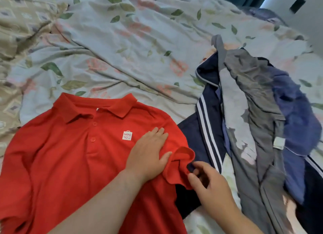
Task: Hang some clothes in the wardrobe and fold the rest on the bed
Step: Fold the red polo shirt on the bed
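We see the polo shirt spread flat at the bed's near left edge, the heaped jacket just right of it, overlapping its sleeve.

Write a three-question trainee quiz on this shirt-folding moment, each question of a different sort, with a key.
1. True or false: the left hand lies flat on the red polo shirt.
2. What does the right hand pinch? A) the collar B) the sleeve cuff C) a button
3. Fill in: the navy jacket with white stripes lies to the shirt's ____.

Key: 1 true; 2 B; 3 right.
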